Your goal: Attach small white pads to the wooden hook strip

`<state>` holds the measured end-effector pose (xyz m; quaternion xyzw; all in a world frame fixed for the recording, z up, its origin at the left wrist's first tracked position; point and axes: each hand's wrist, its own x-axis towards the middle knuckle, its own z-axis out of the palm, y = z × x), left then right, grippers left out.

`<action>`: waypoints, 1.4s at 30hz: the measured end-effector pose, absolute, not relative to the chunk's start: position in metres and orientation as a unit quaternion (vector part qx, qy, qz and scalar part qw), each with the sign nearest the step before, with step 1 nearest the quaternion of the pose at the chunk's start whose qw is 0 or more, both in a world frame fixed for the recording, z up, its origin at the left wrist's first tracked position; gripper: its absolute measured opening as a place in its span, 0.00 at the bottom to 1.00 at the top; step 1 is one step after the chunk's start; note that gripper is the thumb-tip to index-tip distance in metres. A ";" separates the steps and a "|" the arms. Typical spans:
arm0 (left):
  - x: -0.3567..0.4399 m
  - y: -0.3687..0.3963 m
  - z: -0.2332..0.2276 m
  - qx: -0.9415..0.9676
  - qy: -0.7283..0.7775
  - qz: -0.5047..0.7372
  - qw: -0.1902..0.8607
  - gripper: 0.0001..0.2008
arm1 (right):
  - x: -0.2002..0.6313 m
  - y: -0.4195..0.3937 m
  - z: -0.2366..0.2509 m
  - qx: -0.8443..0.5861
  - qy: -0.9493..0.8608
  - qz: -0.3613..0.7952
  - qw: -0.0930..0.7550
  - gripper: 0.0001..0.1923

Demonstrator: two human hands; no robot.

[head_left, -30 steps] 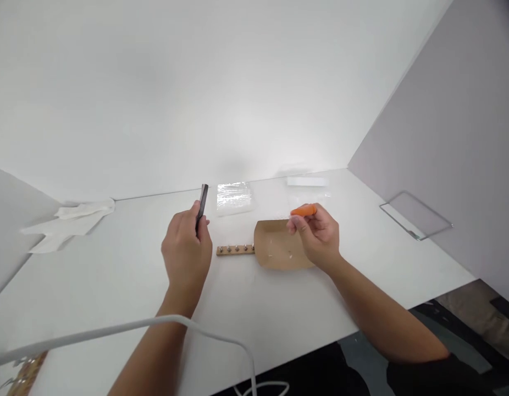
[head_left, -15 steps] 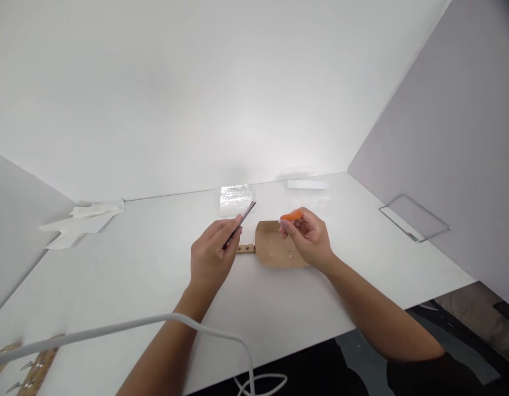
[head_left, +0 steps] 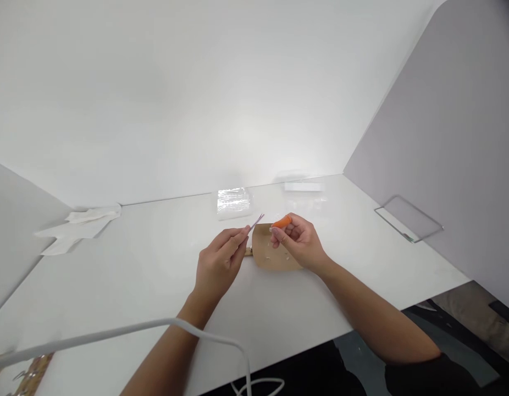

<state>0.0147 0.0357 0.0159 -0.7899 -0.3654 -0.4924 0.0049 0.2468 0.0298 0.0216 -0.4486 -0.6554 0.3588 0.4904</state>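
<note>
Tweezers stick out from my left hand, which is closed on them, with their thin forked tips pointing up and right. My right hand is pinched, an orange cover like a finger cot over its index finger. A tiny white piece shows at the pinch of thumb and index finger, too small to name. Both hands are above a brown paper tray holding several tiny pieces. A wooden strip lies at the tray's left, mostly hidden by my left hand.
Clear plastic bags lie by the back wall, one with a white header. White paper towels sit at the left, a wire frame at the right. A white cable crosses the front; wooden strips with metal clips lie front left.
The tweezers have turned in my left hand, and their tips are now nearer the right hand's pinch. My right hand has shifted slightly left, and the view has tilted a little.
</note>
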 end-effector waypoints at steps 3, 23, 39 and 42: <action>0.016 0.034 0.016 -0.796 -0.360 -0.486 -0.001 0.15 | 0.245 0.030 0.022 -0.452 -0.625 0.399 0.496 0.16; 0.022 0.027 0.018 -0.808 -0.348 -0.472 -0.057 0.13 | 0.237 0.024 0.027 -0.440 -0.613 0.424 0.501 0.17; 0.026 0.022 0.016 -0.809 -0.345 -0.468 -0.090 0.16 | 0.233 0.018 0.033 -0.452 -0.662 0.375 0.466 0.13; 0.028 0.022 0.017 -0.803 -0.345 -0.474 -0.102 0.15 | 0.233 0.018 0.032 -0.464 -0.654 0.354 0.482 0.13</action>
